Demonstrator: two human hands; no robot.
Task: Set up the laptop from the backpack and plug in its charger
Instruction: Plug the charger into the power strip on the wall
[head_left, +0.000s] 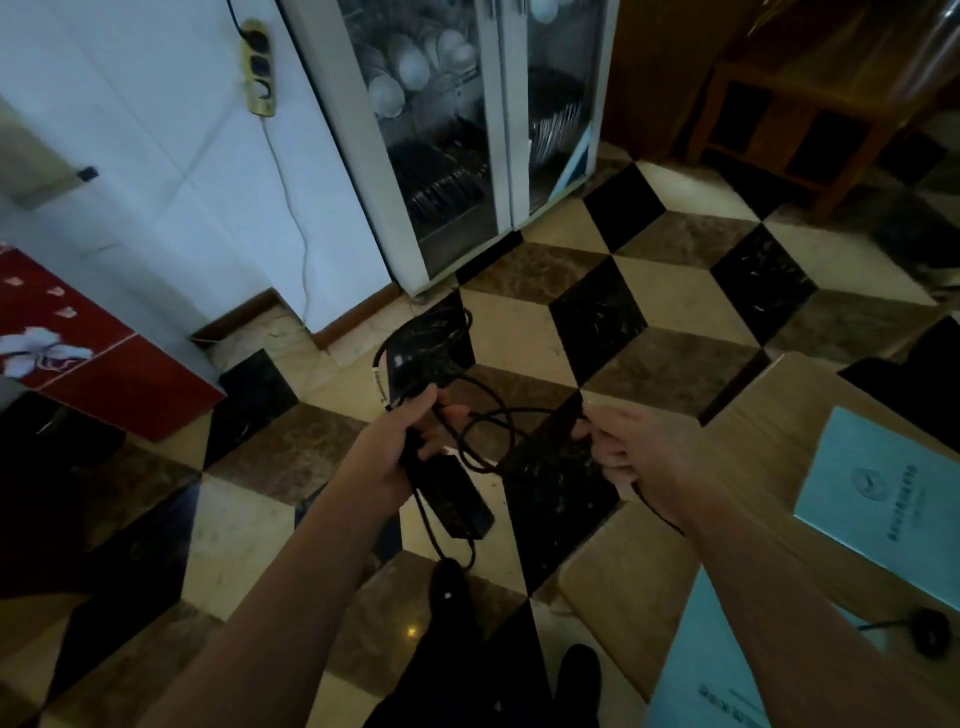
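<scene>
Currently the charger brick hangs in mid-air over the checkered floor, gripped near its upper end by the left hand with fingers curled round it. Its black cable loops between both hands; the right hand pinches the cable further along. More cable dangles below the brick. Power strip is mounted on the white wall, upper left, well apart. Wooden table sits at right with a light blue booklet on it.
</scene>
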